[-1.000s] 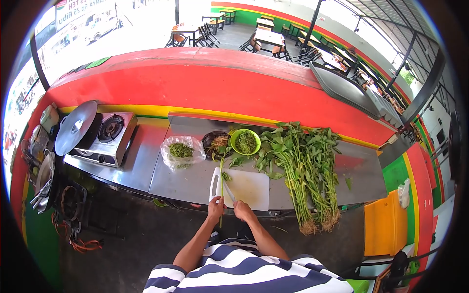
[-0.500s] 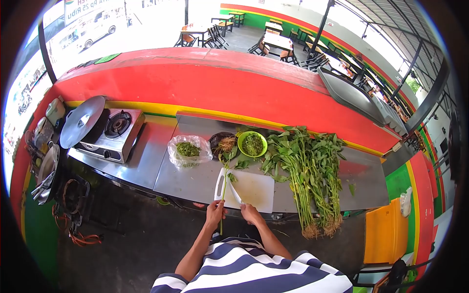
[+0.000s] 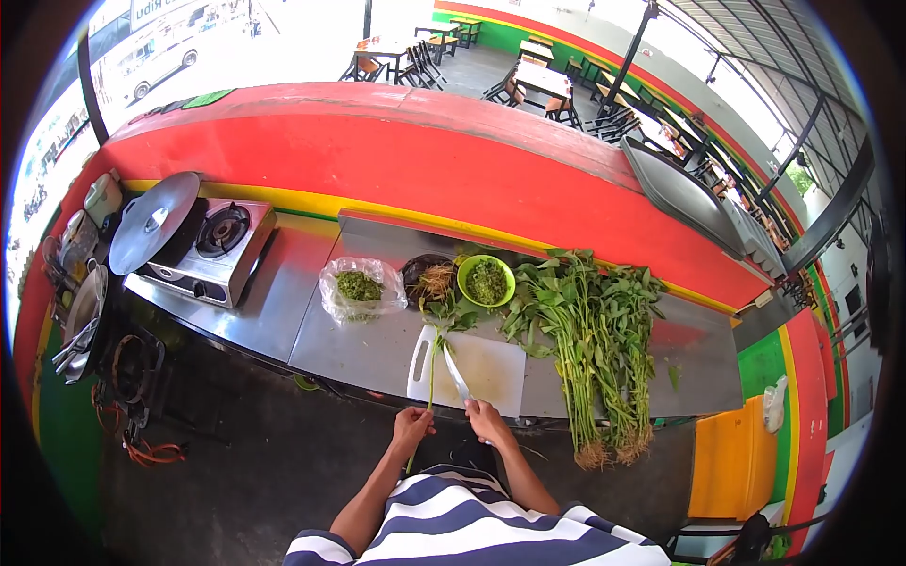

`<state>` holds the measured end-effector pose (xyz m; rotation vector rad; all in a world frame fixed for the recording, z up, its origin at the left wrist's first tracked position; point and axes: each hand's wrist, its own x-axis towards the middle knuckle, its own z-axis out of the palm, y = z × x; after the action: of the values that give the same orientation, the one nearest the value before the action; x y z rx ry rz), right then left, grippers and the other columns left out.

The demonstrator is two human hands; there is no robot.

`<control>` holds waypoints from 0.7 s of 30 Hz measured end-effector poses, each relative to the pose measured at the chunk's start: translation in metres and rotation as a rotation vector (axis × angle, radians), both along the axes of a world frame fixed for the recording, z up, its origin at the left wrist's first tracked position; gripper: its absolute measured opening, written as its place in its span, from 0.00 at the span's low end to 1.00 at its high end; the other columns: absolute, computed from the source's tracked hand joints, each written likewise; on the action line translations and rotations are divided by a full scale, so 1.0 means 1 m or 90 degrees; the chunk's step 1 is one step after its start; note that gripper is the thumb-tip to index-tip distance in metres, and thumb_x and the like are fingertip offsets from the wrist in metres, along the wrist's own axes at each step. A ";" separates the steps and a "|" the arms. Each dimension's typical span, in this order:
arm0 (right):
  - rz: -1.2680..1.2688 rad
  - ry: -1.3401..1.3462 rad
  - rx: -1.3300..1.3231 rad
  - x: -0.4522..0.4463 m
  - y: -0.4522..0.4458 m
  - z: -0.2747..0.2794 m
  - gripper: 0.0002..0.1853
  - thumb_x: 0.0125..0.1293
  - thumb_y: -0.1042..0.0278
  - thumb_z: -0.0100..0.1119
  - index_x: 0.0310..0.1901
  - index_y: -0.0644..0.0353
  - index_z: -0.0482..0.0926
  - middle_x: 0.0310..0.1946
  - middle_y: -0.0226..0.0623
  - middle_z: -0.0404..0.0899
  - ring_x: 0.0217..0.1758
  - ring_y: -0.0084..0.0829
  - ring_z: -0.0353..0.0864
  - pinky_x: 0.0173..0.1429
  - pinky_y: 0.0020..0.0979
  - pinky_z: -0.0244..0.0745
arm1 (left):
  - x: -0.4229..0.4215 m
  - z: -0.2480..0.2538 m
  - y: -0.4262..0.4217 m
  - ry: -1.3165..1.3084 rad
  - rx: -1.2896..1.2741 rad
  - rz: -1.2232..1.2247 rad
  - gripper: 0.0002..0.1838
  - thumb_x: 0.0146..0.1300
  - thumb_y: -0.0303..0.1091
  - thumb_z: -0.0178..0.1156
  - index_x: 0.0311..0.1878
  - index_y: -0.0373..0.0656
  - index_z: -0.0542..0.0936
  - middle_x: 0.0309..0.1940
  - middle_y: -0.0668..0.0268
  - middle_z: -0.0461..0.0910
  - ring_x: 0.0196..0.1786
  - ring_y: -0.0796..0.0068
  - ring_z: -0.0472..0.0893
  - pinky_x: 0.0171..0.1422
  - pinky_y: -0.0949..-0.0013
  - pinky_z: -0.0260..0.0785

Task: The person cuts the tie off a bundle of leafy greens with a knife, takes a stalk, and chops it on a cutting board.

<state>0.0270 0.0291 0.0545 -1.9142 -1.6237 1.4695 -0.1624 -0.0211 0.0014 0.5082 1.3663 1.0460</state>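
Note:
My left hand [image 3: 412,427] is closed round a long leafy green stem [image 3: 432,377], whose leafy top lies over the left part of a white cutting board [image 3: 498,373]. In my right hand [image 3: 485,421] is a knife [image 3: 458,377] gripped by its handle. Its blade points away from me over the board, with the tip close to the leaves of the stem. Both hands are at the board's near edge. Beyond the board stand a bright green bowl [image 3: 511,284] of chopped greens and a dark container [image 3: 412,274] with brown roots or stalks.
A big bundle of leafy stems with roots [image 3: 604,358] lies right of the board, overhanging the counter [image 3: 377,351]. Left stand a clear plastic bag [image 3: 389,285] of chopped greens, a gas stove [image 3: 209,285] and a large metal lid [image 3: 142,241]. A red wall [image 3: 377,141] runs behind.
My left hand has drawn slightly lower and left, slanting the stem more. The knife tip is now against or near the leafy top. The whole view has shifted a little.

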 end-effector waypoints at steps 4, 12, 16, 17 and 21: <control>0.036 -0.051 0.026 -0.013 0.008 -0.019 0.25 0.76 0.47 0.43 0.39 0.65 0.76 0.22 0.43 0.77 0.15 0.34 0.75 0.20 0.37 0.70 | 0.000 -0.007 0.000 0.084 -0.036 -0.003 0.14 0.63 0.34 0.65 0.38 0.33 0.75 0.25 0.62 0.79 0.22 0.74 0.80 0.26 0.72 0.72; -0.105 0.154 -0.179 -0.018 0.002 -0.030 0.23 0.78 0.45 0.40 0.39 0.60 0.71 0.16 0.27 0.62 0.12 0.21 0.58 0.15 0.27 0.58 | 0.002 -0.001 -0.004 0.090 -0.033 0.008 0.13 0.62 0.33 0.66 0.37 0.33 0.75 0.25 0.62 0.78 0.22 0.74 0.80 0.27 0.72 0.74; -0.145 0.201 -0.241 -0.015 -0.001 -0.027 0.23 0.78 0.43 0.39 0.42 0.58 0.68 0.16 0.22 0.58 0.12 0.16 0.53 0.15 0.22 0.53 | 0.004 -0.002 -0.004 0.095 -0.023 0.000 0.13 0.63 0.33 0.66 0.37 0.33 0.75 0.25 0.62 0.79 0.23 0.74 0.80 0.28 0.73 0.75; -0.154 0.229 -0.283 -0.014 -0.002 -0.027 0.23 0.78 0.42 0.39 0.43 0.58 0.68 0.16 0.22 0.57 0.12 0.16 0.52 0.15 0.22 0.52 | 0.004 -0.005 -0.004 0.096 -0.023 -0.001 0.13 0.63 0.33 0.66 0.37 0.33 0.75 0.25 0.62 0.79 0.23 0.74 0.80 0.28 0.73 0.75; -0.178 0.283 -0.344 -0.012 -0.006 -0.032 0.24 0.78 0.41 0.39 0.44 0.57 0.67 0.16 0.21 0.55 0.12 0.14 0.49 0.14 0.21 0.47 | 0.005 -0.006 -0.005 0.113 -0.012 -0.018 0.12 0.63 0.33 0.66 0.37 0.33 0.75 0.25 0.62 0.79 0.23 0.74 0.81 0.28 0.73 0.74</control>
<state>0.0145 0.0226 0.0227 -1.7645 -0.7832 2.1533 -0.1574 -0.0262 -0.0043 0.6160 1.5194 0.9817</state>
